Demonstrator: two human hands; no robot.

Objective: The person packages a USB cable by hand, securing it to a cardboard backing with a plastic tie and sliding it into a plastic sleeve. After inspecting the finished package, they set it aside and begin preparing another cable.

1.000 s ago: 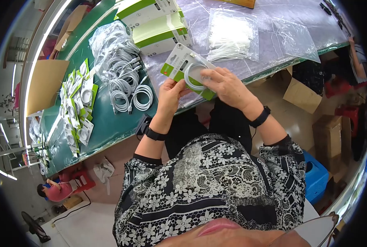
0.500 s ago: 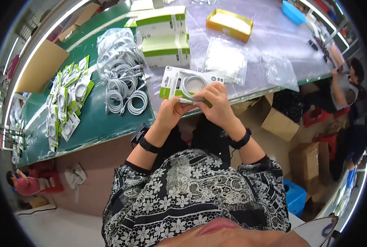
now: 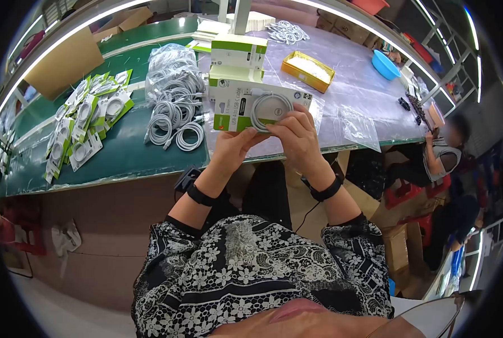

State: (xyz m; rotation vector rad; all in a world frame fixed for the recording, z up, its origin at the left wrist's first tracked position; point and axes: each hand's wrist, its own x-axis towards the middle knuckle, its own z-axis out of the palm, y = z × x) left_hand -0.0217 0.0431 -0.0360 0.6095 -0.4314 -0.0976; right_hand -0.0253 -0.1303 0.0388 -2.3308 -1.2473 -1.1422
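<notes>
Cable pack (image 3: 255,106) turned face-on; left hand (image 3: 233,147), right hand (image 3: 297,137) grip it.

long green table (image 3: 127,160), clear plastic sheet (image 3: 353,90) over its right half, heap of loose white cables (image 3: 175,107) mid-table, packs (image 3: 85,121) fanned out on the left, two green-white boxes (image 3: 237,53) stacked, yellow tray (image 3: 307,70), blue bowl (image 3: 385,63) further back, clear bag (image 3: 358,127) near the edge

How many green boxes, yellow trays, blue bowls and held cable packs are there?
Green-and-white boxes: 2
Yellow tray: 1
Blue bowl: 1
Cable pack, held: 1
Total: 5
</notes>
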